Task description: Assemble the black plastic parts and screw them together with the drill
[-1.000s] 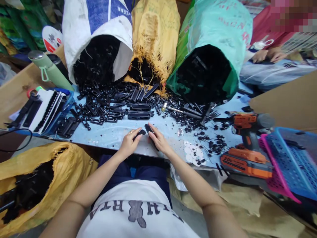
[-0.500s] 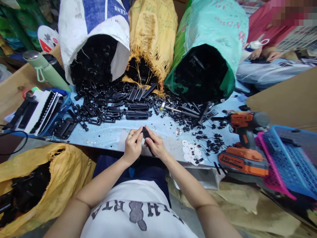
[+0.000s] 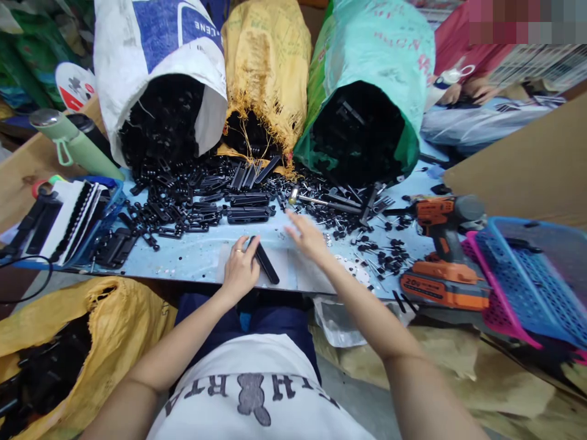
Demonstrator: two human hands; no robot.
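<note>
A long black plastic bar (image 3: 267, 264) slants across the front of the blue bench, over a pale sheet (image 3: 229, 269). My left hand (image 3: 242, 263) has its fingers closed on the bar's far end. Apart from it, my right hand (image 3: 306, 237) reaches out over the bench with its fingers spread and nothing in them. Beyond the right fingertips lies a hammer (image 3: 325, 203) among many small black pieces with metal pins. Long black parts (image 3: 250, 214) are stacked behind my left hand.
Three sacks of black parts, white (image 3: 156, 58), yellow (image 3: 270, 55) and green (image 3: 371, 55), lie at the back. An orange cordless drill (image 3: 444, 284) stands right, beside a blue basket (image 3: 532, 263). A green bottle (image 3: 76, 140) leans at left. Another person's hands (image 3: 477, 90) show far right.
My right hand has let go of the black bar and moved forward and right, its fingers opening. The left hand keeps the bar, which now lies lower and more exposed. The view has shifted slightly.
</note>
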